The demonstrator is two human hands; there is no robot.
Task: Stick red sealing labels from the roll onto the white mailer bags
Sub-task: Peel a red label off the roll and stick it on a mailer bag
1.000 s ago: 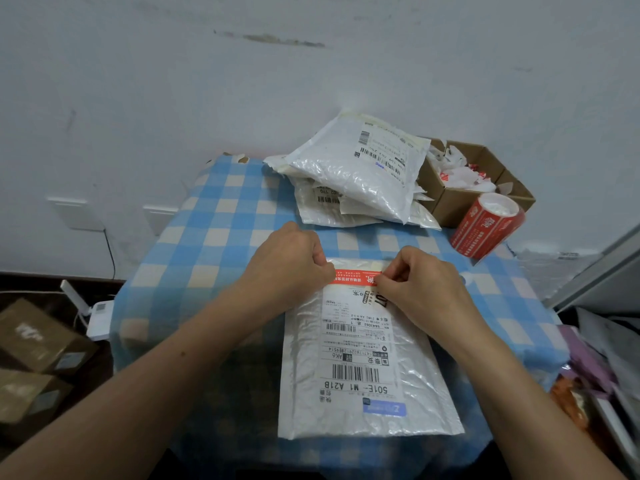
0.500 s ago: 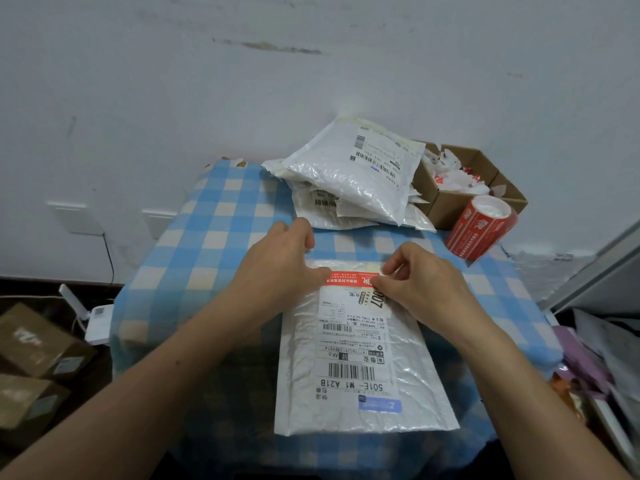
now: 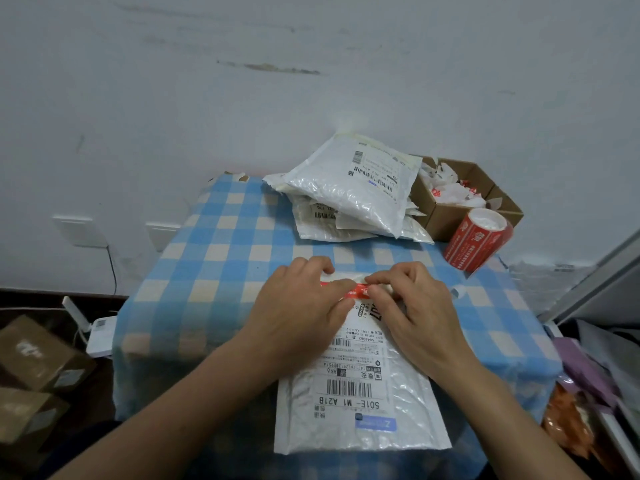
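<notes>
Two hands (image 3: 301, 320) (image 3: 415, 317) pinch one red label (image 3: 358, 291) on one mailer (image 3: 360, 396).

The room is dim, with a cool bluish cast over the wall (image 3: 311, 98) and the tabletop (image 3: 214, 258). The light is soft and seems to come from overhead. The left hand (image 3: 298, 313) and right hand (image 3: 415, 313) throw only faint, soft-edged shadows on the mailer bag (image 3: 408, 420). Its crinkled plastic shows a mild sheen without harsh glare, and the red label (image 3: 358, 292) looks muted. Print at the centre is sharp, while the pile of bags (image 3: 349, 192) behind is slightly softer. The wide lens bends straight lines near the edges. The corners darken, leaving the cardboard boxes (image 3: 34, 358) at lower left murky.
</notes>
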